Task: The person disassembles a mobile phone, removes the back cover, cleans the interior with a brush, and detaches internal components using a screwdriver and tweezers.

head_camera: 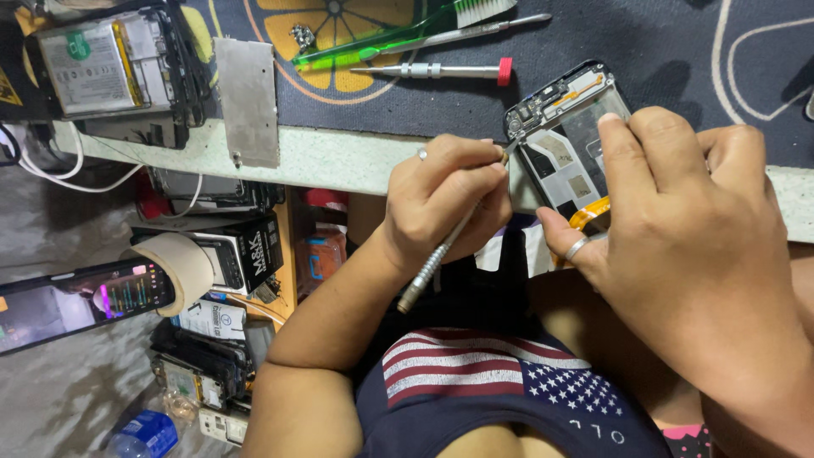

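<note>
I see my left hand (pixel 445 199) pinching a screwdriver (pixel 441 259) tip-down on the opened phone (pixel 564 140) at the table (pixel 339 157) edge; right hand (pixel 678 212) fingers clamp it; a slipped tip may, I judge, gouge the board.

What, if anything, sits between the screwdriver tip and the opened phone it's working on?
Nothing visible does. The right hand holds the metal screwdriver with its tip at the upper left edge of the opened phone, with no visible gap. The left hand steadies the phone from the other side, its fingers clear of the tip.
</note>
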